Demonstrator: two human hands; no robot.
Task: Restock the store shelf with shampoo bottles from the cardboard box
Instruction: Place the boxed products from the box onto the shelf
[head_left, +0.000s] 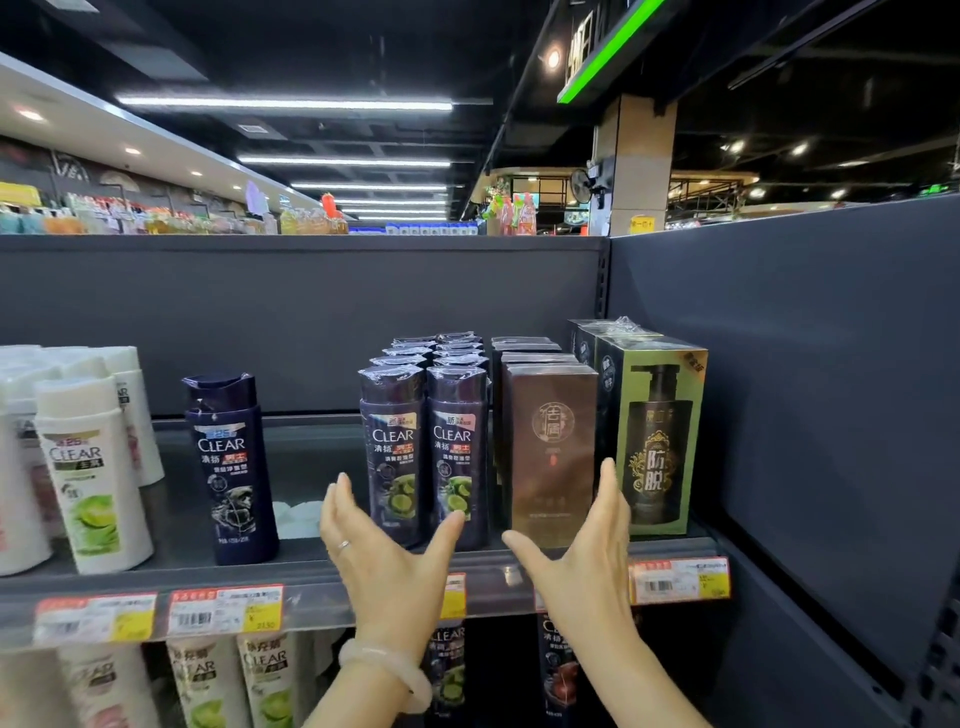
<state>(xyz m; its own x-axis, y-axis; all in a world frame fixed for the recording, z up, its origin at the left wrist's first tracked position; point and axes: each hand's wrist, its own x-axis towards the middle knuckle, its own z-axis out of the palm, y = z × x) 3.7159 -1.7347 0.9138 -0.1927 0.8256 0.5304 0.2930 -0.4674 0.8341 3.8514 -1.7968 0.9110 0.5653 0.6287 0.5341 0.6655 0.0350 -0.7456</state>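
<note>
Two rows of dark, shrink-wrapped CLEAR shampoo bottles (426, 452) stand on the grey top shelf (311, 577). My left hand (384, 551) is open just in front of the left row, thumb near the right front bottle, holding nothing. My right hand (587, 545) is open too, palm facing left, in front of a row of brown boxes (550, 447). A single dark blue CLEAR bottle (231, 467) stands alone further left. The cardboard box is out of view.
White CLEAR bottles (88, 473) crowd the shelf's left end. Green-and-black boxes (654, 436) stand against the grey side panel (810, 415) on the right. Bare shelf lies between the blue bottle and the wrapped rows. Price tags (223, 610) line the shelf edge; more bottles (260, 680) stand below.
</note>
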